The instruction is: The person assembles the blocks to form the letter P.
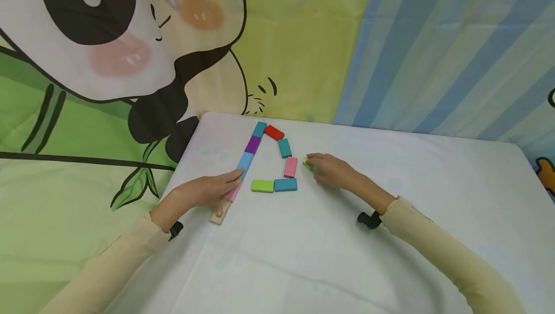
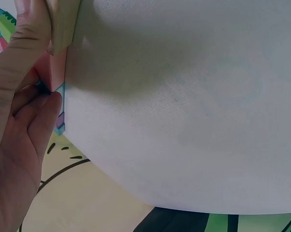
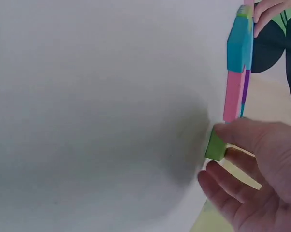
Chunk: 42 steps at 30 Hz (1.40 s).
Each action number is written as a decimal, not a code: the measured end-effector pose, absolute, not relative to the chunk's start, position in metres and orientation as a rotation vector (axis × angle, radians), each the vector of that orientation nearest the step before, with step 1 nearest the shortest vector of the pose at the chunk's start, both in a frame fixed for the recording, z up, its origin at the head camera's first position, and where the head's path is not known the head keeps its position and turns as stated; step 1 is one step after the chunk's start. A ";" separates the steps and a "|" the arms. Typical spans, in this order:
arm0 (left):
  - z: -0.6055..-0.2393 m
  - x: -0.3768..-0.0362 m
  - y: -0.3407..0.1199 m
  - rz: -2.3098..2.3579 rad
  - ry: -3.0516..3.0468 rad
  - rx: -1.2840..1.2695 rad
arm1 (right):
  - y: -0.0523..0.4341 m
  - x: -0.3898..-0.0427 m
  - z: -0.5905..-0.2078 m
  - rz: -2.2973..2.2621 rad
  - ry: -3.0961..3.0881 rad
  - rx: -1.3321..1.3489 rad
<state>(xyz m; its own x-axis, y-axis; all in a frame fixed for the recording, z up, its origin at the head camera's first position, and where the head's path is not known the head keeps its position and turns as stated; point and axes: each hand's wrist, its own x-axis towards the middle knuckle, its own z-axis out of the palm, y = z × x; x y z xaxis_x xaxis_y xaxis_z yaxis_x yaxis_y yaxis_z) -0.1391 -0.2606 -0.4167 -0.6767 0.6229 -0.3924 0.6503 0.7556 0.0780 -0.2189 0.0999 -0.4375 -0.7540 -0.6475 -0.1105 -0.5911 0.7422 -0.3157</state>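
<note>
My right hand pinches a small green block between thumb and finger, just right of a pink block; the other fingers are spread apart. My left hand rests along a slanted row of blocks, its fingers extended by the light blue block and its thumb at the bare wooden block. Between those two lies a pink block, partly covered by the hand. Purple and teal blocks continue the row at its far end.
Right of the row, a red block and a teal block lead down to the pink one. Below are a blue block and a lime green block, end to end. The white table meets a panda-print curtain behind.
</note>
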 end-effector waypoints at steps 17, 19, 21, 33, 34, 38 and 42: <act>-0.418 -0.135 -0.260 -0.094 2.562 1.001 | 0.106 -0.237 -0.435 -0.584 2.685 -1.243; -0.417 -0.135 -0.260 -0.071 2.556 0.979 | 0.099 -0.236 -0.430 -0.663 2.680 -1.232; -0.416 -0.135 -0.260 -0.063 2.555 0.965 | 0.087 -0.232 -0.425 -0.716 2.667 -1.217; -0.419 -0.139 -0.262 -0.094 2.555 0.991 | -0.009 -0.189 -0.431 -0.891 2.553 -1.313; -0.419 -0.139 -0.262 -0.098 2.554 0.994 | -0.016 -0.187 -0.433 -0.901 2.548 -1.320; -0.419 -0.140 -0.262 -0.078 2.548 0.982 | -0.032 -0.184 -0.444 -0.942 2.528 -1.348; -0.418 -0.140 -0.263 -0.031 2.539 0.936 | -0.041 -0.183 -0.450 -0.918 2.523 -1.345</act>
